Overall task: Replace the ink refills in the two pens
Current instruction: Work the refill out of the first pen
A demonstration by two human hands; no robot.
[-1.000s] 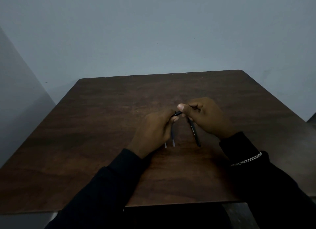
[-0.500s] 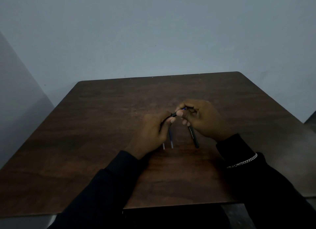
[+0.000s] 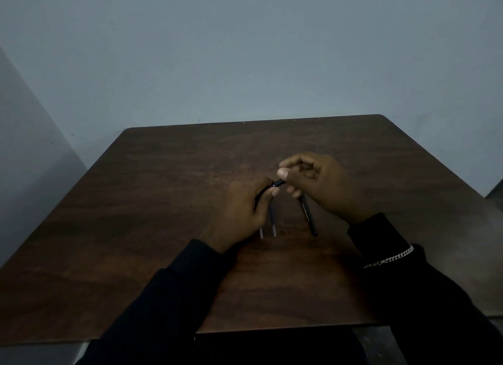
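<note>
Both hands pinch one slim black pen (image 3: 278,184): left hand (image 3: 242,212), right hand (image 3: 324,185). Second pen (image 3: 309,216) at 5 o'clock on woodgrain counter (image 3: 163,201).

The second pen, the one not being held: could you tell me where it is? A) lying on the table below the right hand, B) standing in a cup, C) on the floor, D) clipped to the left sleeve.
A: the pen lies flat on the table, its far end under the right hand.
</note>
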